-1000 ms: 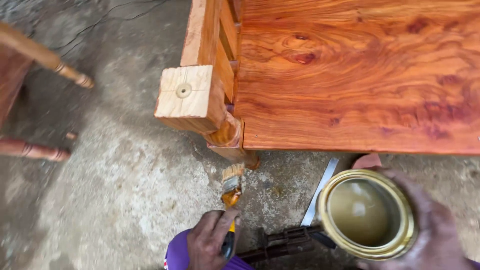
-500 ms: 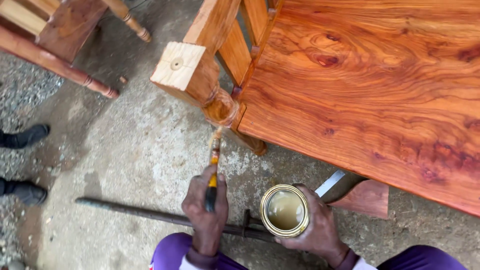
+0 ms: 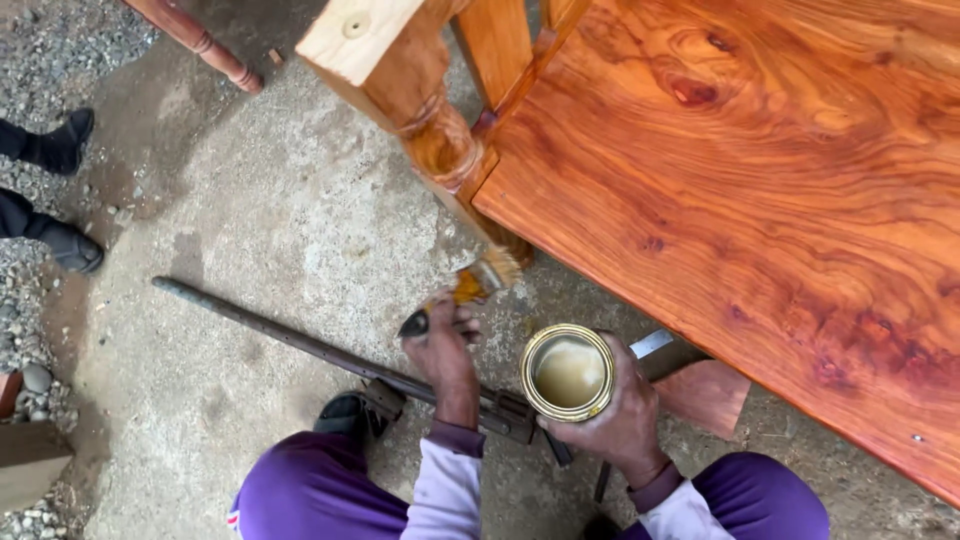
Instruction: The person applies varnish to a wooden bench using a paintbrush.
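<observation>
Varnish-wet bristles of the paintbrush [image 3: 470, 288] met the foot of the turned table leg [image 3: 445, 150], at about twelve o'clock from the left hand [image 3: 443, 350]. That hand was closed around the brush's dark handle, knuckles up, with the brush pointing toward one o'clock. At three o'clock from it, just beside it, the right hand [image 3: 615, 415] was wrapped around an open round tin [image 3: 567, 372], fingers curled about its wall; the tin sat upright and showed a pale, cloudy liquid inside a brassy rim.

The leg belonged to a wooden table [image 3: 760, 190] with a glossy, reddish, strongly grained top that filled the frame from twelve to four o'clock. The leg's square end was pale and bare, with a small round mark in it.

On the concrete floor [image 3: 250, 200] lay a long dark metal bar clamp [image 3: 300, 340], running from ten o'clock under the left wrist toward the tin. A small reddish wood offcut [image 3: 710, 395] lay at three o'clock of the tin, close to the right hand. The person's knees, in purple trousers [image 3: 320, 490], showed at six o'clock. At nine o'clock, on gravel, stood another person's two dark shoes [image 3: 60, 190]. Another turned leg [image 3: 200, 40] crossed the frame at eleven o'clock.
</observation>
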